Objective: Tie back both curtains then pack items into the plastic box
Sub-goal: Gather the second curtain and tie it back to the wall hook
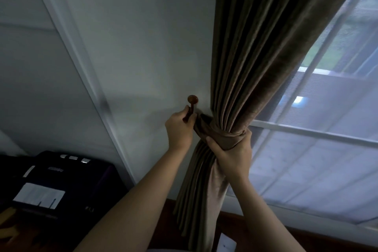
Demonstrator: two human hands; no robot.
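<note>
Hooking tieback at frame centre.
Left hand pinching its end by hook; right hand gripping curtain, should keep it bunched.

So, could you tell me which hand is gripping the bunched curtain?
The right hand, curled round the tieback on the brown curtain; the left hand pinches at the wooden hook beside it.

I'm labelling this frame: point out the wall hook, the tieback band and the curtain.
wall hook [192, 99], head view, its round knob.
tieback band [219, 133], head view, the wrap round the curtain.
curtain [255, 47], head view, folds above the band.
</note>
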